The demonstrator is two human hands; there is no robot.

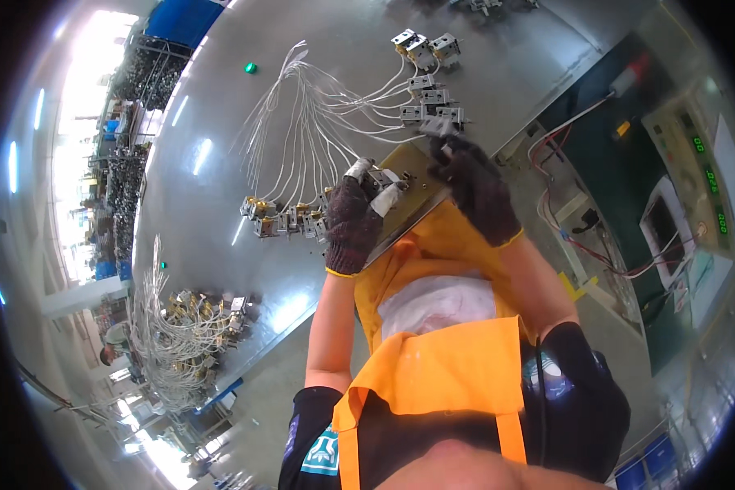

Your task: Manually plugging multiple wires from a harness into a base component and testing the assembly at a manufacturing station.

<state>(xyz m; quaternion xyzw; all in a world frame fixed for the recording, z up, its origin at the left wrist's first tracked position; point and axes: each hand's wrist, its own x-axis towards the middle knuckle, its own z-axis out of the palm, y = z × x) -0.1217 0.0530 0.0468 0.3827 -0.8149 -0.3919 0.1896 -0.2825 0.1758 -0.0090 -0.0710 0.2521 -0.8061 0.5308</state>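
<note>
My dark-gloved left hand [353, 219]: pinching a silver metal block [376, 176] by the flat brass-coloured plate [419, 198], seemingly steadying it.
My dark-gloved right hand [475, 186]: blurred; I can't tell its grip.

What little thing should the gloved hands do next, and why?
Maybe bring the right hand toward the metal part: the left hand seems to grip that part over the brownish plate, while the right hand is apart from it, beside the small metal boxes. Whether the right hand holds anything is too blurred to tell.
</note>
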